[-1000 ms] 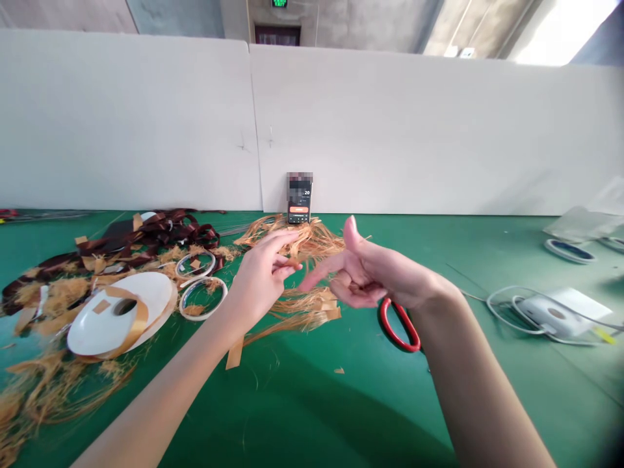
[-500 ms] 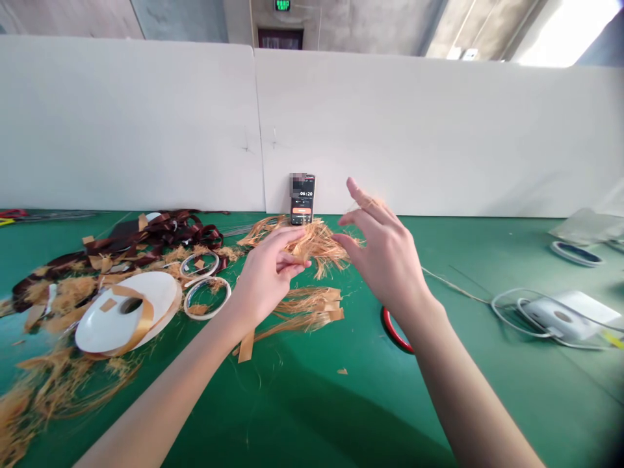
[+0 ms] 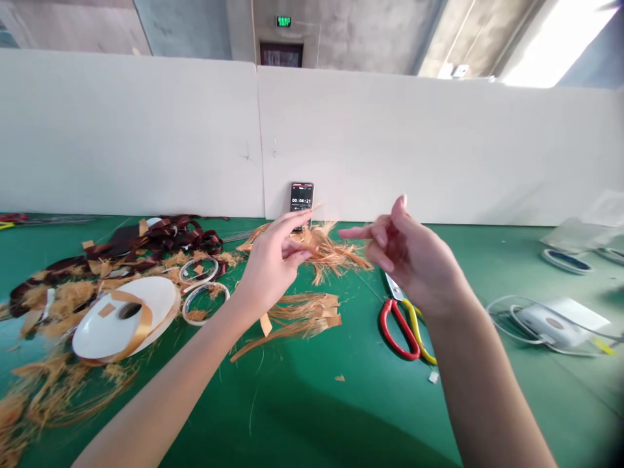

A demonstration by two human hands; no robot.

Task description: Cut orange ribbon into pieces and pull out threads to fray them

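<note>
My left hand (image 3: 270,260) pinches a piece of tan satin ribbon (image 3: 307,243) between thumb and fingers, its frayed threads reaching to the right. Apart from it, my right hand (image 3: 407,253) hangs in the air with the forefinger stretched left, the thumb raised and the other fingers loosely bent. I see nothing held in it, though fine threads may be hidden by blur. Behind the ribbon lies a pile of frayed tan strands (image 3: 341,257). Several fringed ribbon pieces (image 3: 316,309) lie side by side nearer me. Below my right hand are scissors (image 3: 400,331) with one red and one yellow handle.
On the left, a white ribbon spool (image 3: 97,322) rests beside tape rings (image 3: 205,303), dark brown ribbon (image 3: 180,237) and loose fibres (image 3: 63,383). A phone (image 3: 301,197) showing a timer leans against the white partition (image 3: 414,143). A white charger (image 3: 560,318) with cable lies right.
My right hand has moved right and turned, its thumb now up and forefinger pointing left. More of the scissors shows. My left hand keeps its pinch on the ribbon.
</note>
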